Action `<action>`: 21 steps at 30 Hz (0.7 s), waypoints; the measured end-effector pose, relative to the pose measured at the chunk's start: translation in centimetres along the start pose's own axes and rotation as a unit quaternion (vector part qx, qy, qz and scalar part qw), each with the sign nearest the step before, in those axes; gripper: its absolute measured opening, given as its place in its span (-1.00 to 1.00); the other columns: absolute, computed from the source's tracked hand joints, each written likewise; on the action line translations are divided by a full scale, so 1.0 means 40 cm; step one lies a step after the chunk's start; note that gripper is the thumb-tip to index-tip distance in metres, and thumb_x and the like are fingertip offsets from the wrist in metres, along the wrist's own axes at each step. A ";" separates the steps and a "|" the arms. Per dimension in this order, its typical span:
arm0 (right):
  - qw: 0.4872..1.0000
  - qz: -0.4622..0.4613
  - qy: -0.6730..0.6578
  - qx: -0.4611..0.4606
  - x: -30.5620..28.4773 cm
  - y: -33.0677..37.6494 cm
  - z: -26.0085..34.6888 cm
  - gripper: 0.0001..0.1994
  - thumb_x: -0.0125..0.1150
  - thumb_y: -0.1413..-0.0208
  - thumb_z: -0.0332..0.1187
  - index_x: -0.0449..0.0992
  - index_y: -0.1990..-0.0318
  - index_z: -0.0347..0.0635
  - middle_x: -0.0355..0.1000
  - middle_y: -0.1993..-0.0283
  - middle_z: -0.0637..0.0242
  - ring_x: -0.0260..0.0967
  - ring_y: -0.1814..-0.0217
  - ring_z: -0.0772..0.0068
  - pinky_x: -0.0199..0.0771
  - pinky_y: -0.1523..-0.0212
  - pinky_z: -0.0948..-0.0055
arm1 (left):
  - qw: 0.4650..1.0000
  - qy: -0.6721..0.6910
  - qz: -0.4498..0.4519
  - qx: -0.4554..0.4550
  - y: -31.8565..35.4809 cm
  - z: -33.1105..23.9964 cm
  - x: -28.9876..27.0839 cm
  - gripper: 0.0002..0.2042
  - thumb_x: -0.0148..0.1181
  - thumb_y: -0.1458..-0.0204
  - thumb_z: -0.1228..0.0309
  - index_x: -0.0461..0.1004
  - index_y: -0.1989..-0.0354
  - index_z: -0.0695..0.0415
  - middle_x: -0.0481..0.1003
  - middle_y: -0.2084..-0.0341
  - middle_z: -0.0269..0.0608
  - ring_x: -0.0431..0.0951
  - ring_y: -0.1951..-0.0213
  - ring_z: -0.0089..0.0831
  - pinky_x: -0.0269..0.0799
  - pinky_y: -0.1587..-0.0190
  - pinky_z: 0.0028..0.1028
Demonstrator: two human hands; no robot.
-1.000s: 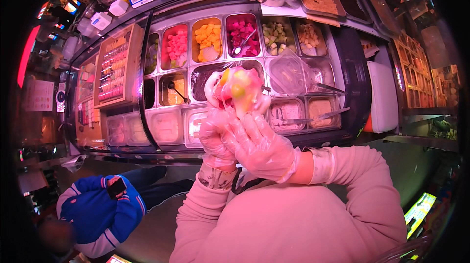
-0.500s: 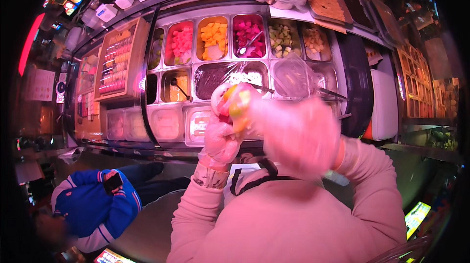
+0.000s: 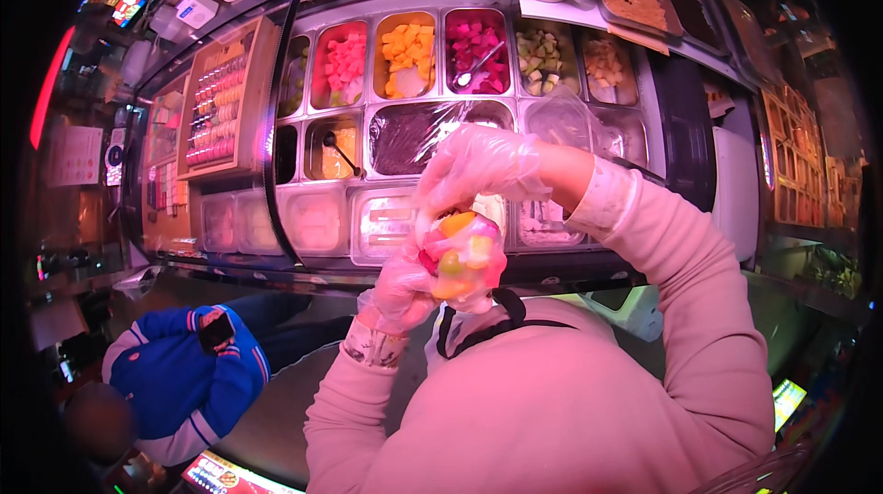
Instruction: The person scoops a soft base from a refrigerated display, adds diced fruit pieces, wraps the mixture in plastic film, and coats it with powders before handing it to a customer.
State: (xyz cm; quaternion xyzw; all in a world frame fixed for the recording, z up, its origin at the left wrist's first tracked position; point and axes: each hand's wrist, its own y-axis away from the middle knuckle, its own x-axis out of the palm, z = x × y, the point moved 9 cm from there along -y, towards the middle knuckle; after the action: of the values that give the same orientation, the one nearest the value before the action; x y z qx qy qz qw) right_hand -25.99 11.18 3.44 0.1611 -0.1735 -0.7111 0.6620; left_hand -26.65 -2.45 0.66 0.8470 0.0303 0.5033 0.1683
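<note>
Our right hand (image 3: 474,163) has swung from beside the fruit treat (image 3: 466,259) to its far side, and the treat has come closer to our body. Going left to right, we first see a person in a blue jacket (image 3: 189,374) with a black phone (image 3: 216,330), well apart from our work. Next, small things (image 3: 219,108) lie in rows in a wooden tray (image 3: 258,103), perhaps to keep them neat. A black spoon (image 3: 341,152) leans in yellow food (image 3: 346,137), maybe left there for easy scooping. Pink cubes (image 3: 345,57) have their own spot, likely so they don't mix. Our gloved left hand (image 3: 397,290) curls around the treat's left side, maybe so the soft bits can't fall. We have the treat by the counter's near edge (image 3: 552,273), fruit facing up. Our gloved right fingers bend down at its top; we can't tell if they pinch it. Purple cubes (image 3: 474,45), then green and white cubes (image 3: 540,54), sit farther back.
</note>
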 end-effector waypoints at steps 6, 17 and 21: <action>0.965 -0.051 0.254 -0.051 -0.019 -0.042 0.032 -0.81 0.50 -0.05 -0.36 0.79 0.19 -0.22 0.66 0.43 0.37 0.55 0.40 0.61 0.53 0.37 0.47 | 0.999 -0.007 -0.035 -0.011 -0.010 0.000 -0.054 0.00 0.24 0.15 0.72 -0.03 -0.59 0.10 0.42 -0.26 0.05 0.54 -0.25 -0.05 0.57 -0.24 -0.12; 0.989 -0.043 -0.135 -0.043 -0.142 -0.076 0.017 -0.81 0.45 -0.06 -0.59 0.73 0.16 -0.46 0.69 0.30 0.14 0.61 0.34 0.45 0.58 0.33 0.51 | 0.999 -0.004 -0.047 0.001 -0.058 -0.069 -0.037 -0.03 0.18 0.21 0.81 0.08 -0.54 0.15 0.42 -0.28 0.00 0.52 -0.27 -0.08 0.54 -0.30 -0.12; 0.984 -0.059 -0.142 -0.088 -0.194 -0.091 0.048 -0.83 0.42 -0.07 -0.60 0.72 0.17 -0.48 0.69 0.26 0.08 0.57 0.38 0.47 0.52 0.37 0.55 | 0.999 -0.003 -0.049 0.015 -0.084 -0.095 -0.042 -0.10 0.15 0.17 0.79 0.12 -0.51 0.19 0.45 -0.26 -0.01 0.55 -0.24 -0.10 0.53 -0.31 -0.15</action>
State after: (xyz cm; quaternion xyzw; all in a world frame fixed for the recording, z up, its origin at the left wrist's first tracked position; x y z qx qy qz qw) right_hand -29.54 19.23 3.45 0.0090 -0.1925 -0.7774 0.5988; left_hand -30.34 1.30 -0.14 0.8484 0.0788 0.4913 0.1804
